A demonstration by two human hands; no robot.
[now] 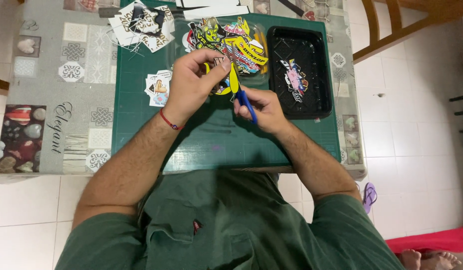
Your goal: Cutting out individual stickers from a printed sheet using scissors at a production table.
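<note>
My left hand (194,80) pinches a small printed sticker piece (222,87) above a green cutting mat (141,125). My right hand (261,107) grips scissors with yellow and blue handles (237,85), their blades at the piece held by the left hand. Just beyond both hands a clear tray (261,75) holds a heap of colourful cut stickers (231,40). Two small cut stickers (158,88) lie on the mat left of my left hand.
A black plastic tray (321,95) with one sticker (295,78) sits at the mat's right. Paper offcuts (141,25) pile at the mat's far left corner. A patterned tablecloth (56,100) covers the table. A wooden chair (401,25) stands at the far right.
</note>
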